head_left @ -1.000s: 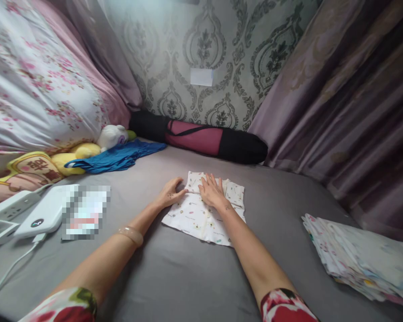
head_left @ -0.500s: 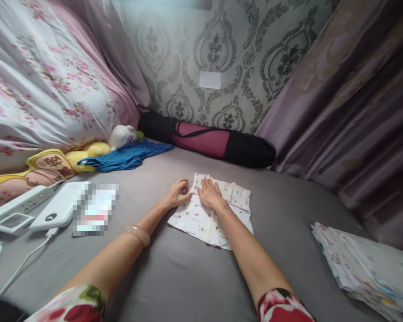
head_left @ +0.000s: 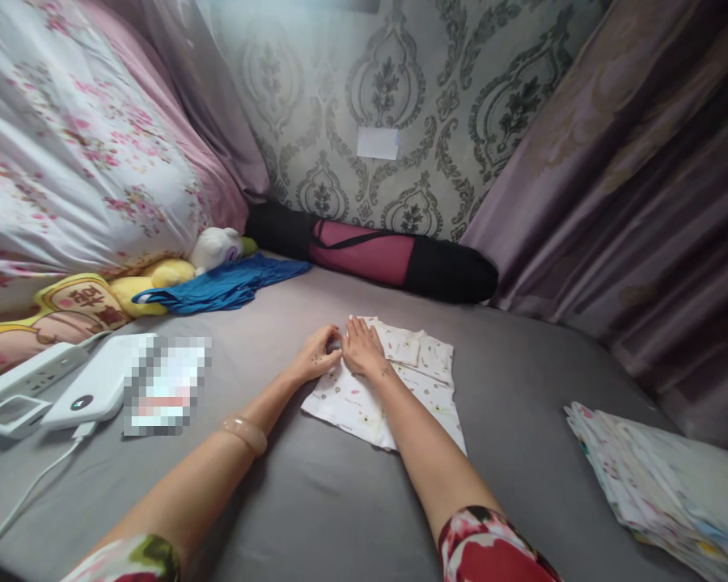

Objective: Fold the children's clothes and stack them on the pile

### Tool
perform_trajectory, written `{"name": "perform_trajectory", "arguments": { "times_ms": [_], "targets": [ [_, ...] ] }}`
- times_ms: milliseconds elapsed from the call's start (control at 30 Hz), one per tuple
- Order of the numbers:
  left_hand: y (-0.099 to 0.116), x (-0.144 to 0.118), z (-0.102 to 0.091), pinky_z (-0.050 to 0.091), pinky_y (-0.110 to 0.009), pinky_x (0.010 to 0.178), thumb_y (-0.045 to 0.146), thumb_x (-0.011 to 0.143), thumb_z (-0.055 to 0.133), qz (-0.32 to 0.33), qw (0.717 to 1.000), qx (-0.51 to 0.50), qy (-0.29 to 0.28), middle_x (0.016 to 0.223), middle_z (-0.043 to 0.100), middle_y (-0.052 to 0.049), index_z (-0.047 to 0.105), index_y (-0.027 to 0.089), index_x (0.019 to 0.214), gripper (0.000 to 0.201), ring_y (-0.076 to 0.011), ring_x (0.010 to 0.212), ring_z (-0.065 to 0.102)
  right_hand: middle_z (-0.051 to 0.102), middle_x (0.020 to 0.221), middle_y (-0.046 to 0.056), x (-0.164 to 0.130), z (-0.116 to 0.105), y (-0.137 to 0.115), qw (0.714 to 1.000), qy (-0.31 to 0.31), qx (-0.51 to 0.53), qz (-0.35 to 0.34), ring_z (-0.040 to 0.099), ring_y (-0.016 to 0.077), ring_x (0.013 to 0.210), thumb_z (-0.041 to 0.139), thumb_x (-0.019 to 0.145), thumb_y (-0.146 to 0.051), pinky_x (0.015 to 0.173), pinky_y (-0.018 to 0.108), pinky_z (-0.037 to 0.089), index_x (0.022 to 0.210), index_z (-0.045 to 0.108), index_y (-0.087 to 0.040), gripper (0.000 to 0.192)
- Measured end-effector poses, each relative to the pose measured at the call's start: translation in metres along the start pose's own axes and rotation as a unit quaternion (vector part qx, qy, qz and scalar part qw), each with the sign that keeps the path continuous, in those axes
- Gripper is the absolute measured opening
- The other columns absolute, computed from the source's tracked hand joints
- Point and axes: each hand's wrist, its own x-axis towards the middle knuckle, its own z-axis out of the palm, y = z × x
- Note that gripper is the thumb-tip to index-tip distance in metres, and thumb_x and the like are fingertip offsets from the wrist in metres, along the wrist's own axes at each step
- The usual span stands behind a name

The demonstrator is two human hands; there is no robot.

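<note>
A small white printed garment [head_left: 412, 380] lies folded flat on the grey bed sheet [head_left: 340, 501]. My left hand [head_left: 316, 356] sits at the garment's far left corner, its fingers curled and pinching the cloth edge there. Right beside it, my right hand [head_left: 359, 349] presses on the same corner with fingers together; the two hands touch. A pale bangle [head_left: 243, 430] circles my left wrist. Both arms wear red floral sleeves.
A stack of folded printed cloths [head_left: 661, 477] lies at the right. At the left are a white power strip [head_left: 12, 388], a white power bank [head_left: 94, 388] with cable and a blurred patch. Blue cloth [head_left: 218, 287], plush toys, floral bedding and a black-and-maroon roll bag [head_left: 376, 255] line the back.
My right hand has slid left across the garment from its middle to the far left corner, meeting my left hand. The left hand's fingers have curled onto the cloth edge.
</note>
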Motion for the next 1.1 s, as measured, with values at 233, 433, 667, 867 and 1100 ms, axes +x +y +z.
{"name": "perform_trajectory", "arguments": {
  "times_ms": [233, 433, 667, 867, 1100],
  "targets": [
    [0.004, 0.000, -0.004, 0.048, -0.041, 0.093, 0.024, 0.072, 0.051, 0.001, 1.000, -0.001, -0.023, 0.109, 0.064, -0.011, 0.053, 0.015, 0.112, 0.041, -0.0245, 0.101, 0.061, 0.026, 0.158, 0.011, 0.011, -0.014, -0.003, 1.000, -0.008, -0.002, 0.009, 0.017, 0.0224, 0.146, 0.019, 0.098, -0.034, 0.118, 0.042, 0.006, 0.149, 0.032, -0.007, 0.059],
    [0.007, -0.001, -0.007, 0.047, -0.040, 0.094, 0.025, 0.076, 0.050, 0.007, 0.999, 0.010, -0.029, 0.112, 0.064, -0.012, 0.054, 0.015, 0.113, 0.039, -0.0247, 0.104, 0.061, 0.021, 0.159, 0.010, 0.014, 0.000, 0.002, 1.000, 0.022, 0.015, 0.000, 0.013, 0.0217, 0.147, 0.019, 0.098, -0.034, 0.119, 0.040, 0.003, 0.151, 0.024, -0.004, 0.061],
    [-0.001, 0.000, -0.004, 0.044, -0.043, 0.101, 0.034, 0.082, 0.050, 0.018, 0.998, 0.028, -0.045, 0.122, 0.063, -0.012, 0.054, 0.018, 0.118, 0.039, -0.0266, 0.114, 0.058, 0.021, 0.160, 0.009, 0.004, -0.017, 0.014, 0.998, 0.043, 0.044, 0.011, 0.013, 0.0195, 0.147, 0.019, 0.098, -0.032, 0.119, 0.036, 0.006, 0.151, 0.025, -0.007, 0.059],
    [-0.002, -0.002, -0.001, 0.036, -0.044, 0.111, 0.042, 0.090, 0.047, 0.072, 0.993, 0.068, -0.062, 0.136, 0.057, -0.008, 0.054, 0.022, 0.129, 0.045, -0.0274, 0.130, 0.045, 0.020, 0.160, 0.011, -0.026, -0.016, 0.036, 0.995, 0.059, -0.007, 0.074, 0.009, 0.0233, 0.148, 0.020, 0.098, -0.037, 0.118, 0.041, 0.002, 0.152, 0.024, -0.006, 0.062],
    [-0.002, -0.004, -0.001, 0.032, -0.048, 0.113, 0.045, 0.094, 0.040, 0.111, 0.981, 0.103, -0.120, 0.142, 0.052, -0.007, 0.056, 0.021, 0.133, 0.048, -0.0296, 0.135, 0.038, 0.022, 0.159, 0.011, -0.025, -0.006, 0.039, 0.995, 0.055, 0.007, 0.088, 0.012, 0.0228, 0.147, 0.020, 0.098, -0.038, 0.118, 0.040, 0.004, 0.151, 0.027, -0.005, 0.062]
  ]
}}
